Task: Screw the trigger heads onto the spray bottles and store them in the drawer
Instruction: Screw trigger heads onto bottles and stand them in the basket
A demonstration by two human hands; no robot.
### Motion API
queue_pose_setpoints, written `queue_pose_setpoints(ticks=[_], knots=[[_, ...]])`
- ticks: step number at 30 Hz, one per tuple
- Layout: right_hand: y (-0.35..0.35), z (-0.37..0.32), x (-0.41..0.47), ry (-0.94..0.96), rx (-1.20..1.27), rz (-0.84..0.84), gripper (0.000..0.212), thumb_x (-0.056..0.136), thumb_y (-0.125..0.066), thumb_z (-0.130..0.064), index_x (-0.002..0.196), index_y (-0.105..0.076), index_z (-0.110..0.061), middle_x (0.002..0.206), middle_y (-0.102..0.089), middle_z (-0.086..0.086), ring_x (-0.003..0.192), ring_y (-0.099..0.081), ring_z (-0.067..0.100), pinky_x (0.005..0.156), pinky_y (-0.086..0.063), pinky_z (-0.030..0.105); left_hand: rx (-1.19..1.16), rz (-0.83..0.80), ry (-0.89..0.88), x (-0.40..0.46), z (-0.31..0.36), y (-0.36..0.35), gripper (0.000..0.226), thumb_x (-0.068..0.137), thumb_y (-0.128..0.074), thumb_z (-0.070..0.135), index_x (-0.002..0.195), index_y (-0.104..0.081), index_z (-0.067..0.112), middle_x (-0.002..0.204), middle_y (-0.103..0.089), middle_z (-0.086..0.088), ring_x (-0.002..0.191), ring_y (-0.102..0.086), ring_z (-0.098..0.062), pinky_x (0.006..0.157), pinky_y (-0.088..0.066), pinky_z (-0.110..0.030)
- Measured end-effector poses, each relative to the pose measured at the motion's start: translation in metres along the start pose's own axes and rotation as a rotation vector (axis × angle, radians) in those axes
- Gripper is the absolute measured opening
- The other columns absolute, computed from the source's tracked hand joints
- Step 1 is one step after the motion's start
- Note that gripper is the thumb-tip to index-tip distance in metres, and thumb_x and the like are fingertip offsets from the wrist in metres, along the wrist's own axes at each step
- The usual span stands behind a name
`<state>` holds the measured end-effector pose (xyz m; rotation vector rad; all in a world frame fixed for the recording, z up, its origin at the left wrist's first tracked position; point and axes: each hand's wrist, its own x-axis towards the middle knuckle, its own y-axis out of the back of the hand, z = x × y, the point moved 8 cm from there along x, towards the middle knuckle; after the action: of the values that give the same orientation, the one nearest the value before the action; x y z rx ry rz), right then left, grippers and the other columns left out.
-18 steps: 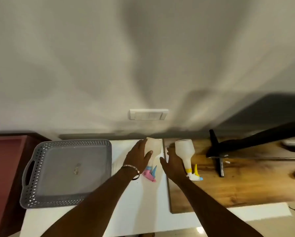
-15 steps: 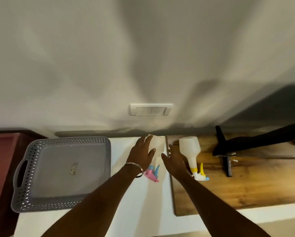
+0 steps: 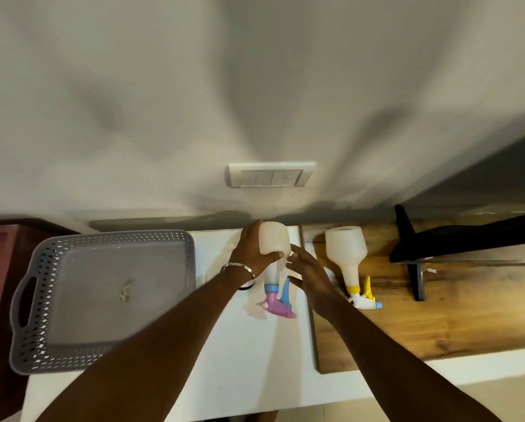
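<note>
A translucent white spray bottle [image 3: 274, 239] with a pink and blue trigger head [image 3: 278, 304] lies on the white counter, head pointing toward me. My left hand [image 3: 250, 252] is wrapped around its body. My right hand [image 3: 308, 271] hovers just right of the bottle's neck, fingers spread, holding nothing. A second white bottle [image 3: 346, 251] with a yellow and white trigger head [image 3: 363, 296] lies on the wooden board, untouched, to the right of my right hand.
A grey perforated basket [image 3: 26, 303] with a small scrap inside sits on the left. The wooden board [image 3: 453, 318] covers the right part of the white counter [image 3: 239, 360]. A black stand [image 3: 413, 257] rests at the board's far side. A wall switch plate [image 3: 270, 178] is above.
My left hand has closed around the pink-headed bottle's body. My right hand moved closer to its neck. The view shifted slightly.
</note>
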<state>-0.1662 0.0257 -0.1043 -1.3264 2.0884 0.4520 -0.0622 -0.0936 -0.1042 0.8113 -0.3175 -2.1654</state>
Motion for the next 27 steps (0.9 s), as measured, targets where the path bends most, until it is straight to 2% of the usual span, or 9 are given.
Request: queue_pose_setpoints(ticks=[2, 4, 7, 8, 10, 14, 18, 21, 27], knots=[[0.0, -0.009, -0.021, 0.001, 0.023, -0.029, 0.035, 0.1, -0.044, -0.034, 0.133, -0.052, -0.025, 0.135, -0.057, 0.0, 0.124, -0.055, 0.019, 0.096, -0.05, 0.031, -0.143, -0.03, 0.125, -0.015, -0.004, 0.008, 0.086, 0.074, -0.075, 0.041, 0.142, -0.029, 0.019, 0.145, -0.034, -0.008, 0.126, -0.045, -0.029, 0.094, -0.053, -0.041], [-0.002, -0.019, -0.044, 0.012, 0.02, -0.06, 0.045, 0.094, -0.045, -0.043, 0.134, -0.051, -0.025, 0.135, -0.057, -0.001, 0.121, -0.058, 0.017, 0.089, -0.055, 0.026, -0.266, -0.07, 0.262, -0.035, -0.005, 0.014, 0.083, 0.074, -0.074, 0.044, 0.141, -0.033, 0.017, 0.141, -0.035, -0.012, 0.122, -0.048, -0.033, 0.081, -0.058, -0.047], [-0.011, -0.035, -0.077, 0.01, 0.015, -0.059, 0.025, 0.097, -0.051, -0.031, 0.122, -0.056, -0.032, 0.127, -0.059, -0.001, 0.108, -0.062, 0.014, 0.07, -0.058, 0.02, -0.363, -0.116, 0.368, -0.075, 0.003, 0.026, 0.074, 0.077, -0.068, 0.049, 0.136, -0.039, 0.015, 0.135, -0.043, -0.016, 0.116, -0.054, -0.036, 0.079, -0.058, -0.05], [-0.017, -0.04, -0.088, 0.011, 0.034, -0.056, 0.026, 0.096, -0.056, -0.024, 0.121, -0.059, -0.032, 0.125, -0.06, -0.002, 0.106, -0.063, 0.016, 0.068, -0.059, 0.022, -0.398, -0.13, 0.382, -0.089, 0.007, 0.031, 0.07, 0.08, -0.065, 0.051, 0.134, -0.039, 0.015, 0.134, -0.046, -0.017, 0.113, -0.056, -0.036, 0.08, -0.058, -0.05], [-0.033, -0.048, -0.105, 0.026, 0.054, -0.043, 0.033, 0.086, -0.069, -0.027, 0.118, -0.063, -0.034, 0.121, -0.063, -0.005, 0.106, -0.065, 0.021, 0.068, -0.059, 0.026, -0.445, -0.134, 0.391, -0.115, 0.013, 0.043, 0.064, 0.084, -0.058, 0.054, 0.133, -0.036, 0.019, 0.131, -0.05, -0.015, 0.107, -0.06, -0.033, 0.077, -0.06, -0.042], [-0.073, -0.06, -0.129, 0.049, 0.05, 0.007, 0.033, 0.085, -0.074, -0.023, 0.115, -0.068, -0.038, 0.116, -0.066, -0.008, 0.103, -0.067, 0.02, 0.068, -0.059, 0.029, -0.337, 0.066, 0.334, -0.158, 0.014, 0.094, 0.05, 0.088, -0.049, 0.054, 0.121, -0.036, 0.019, 0.118, -0.059, -0.014, 0.091, -0.062, -0.024, 0.069, -0.056, -0.029], [-0.138, -0.06, -0.142, 0.015, 0.038, -0.018, 0.035, 0.086, -0.074, -0.024, 0.12, -0.068, -0.034, 0.117, -0.067, 0.003, 0.104, -0.068, 0.021, 0.075, -0.062, 0.04, -0.293, 0.211, 0.303, -0.197, -0.008, 0.153, 0.045, 0.091, -0.046, 0.052, 0.115, -0.046, 0.014, 0.111, -0.061, -0.01, 0.096, -0.063, -0.025, 0.08, -0.056, -0.035], [-0.193, -0.052, -0.145, -0.029, 0.044, -0.041, 0.038, 0.088, -0.072, -0.022, 0.125, -0.066, -0.027, 0.122, -0.066, 0.005, 0.108, -0.065, 0.024, 0.075, -0.062, 0.041, -0.151, 0.313, 0.29, -0.215, -0.037, 0.204, 0.034, 0.095, -0.046, 0.04, 0.107, -0.056, 0.01, 0.109, -0.062, -0.012, 0.095, -0.062, -0.027, 0.081, -0.053, -0.034], [-0.318, -0.019, -0.139, -0.088, 0.043, -0.044, 0.037, 0.092, -0.066, -0.016, 0.129, -0.062, -0.021, 0.124, -0.063, 0.006, 0.109, -0.063, 0.025, 0.084, -0.06, 0.044, -0.194, 0.444, 0.326, -0.237, -0.127, 0.289, 0.017, 0.09, -0.057, 0.022, 0.097, -0.06, 0.007, 0.098, -0.066, -0.015, 0.09, -0.063, -0.031, 0.079, -0.052, -0.039]])
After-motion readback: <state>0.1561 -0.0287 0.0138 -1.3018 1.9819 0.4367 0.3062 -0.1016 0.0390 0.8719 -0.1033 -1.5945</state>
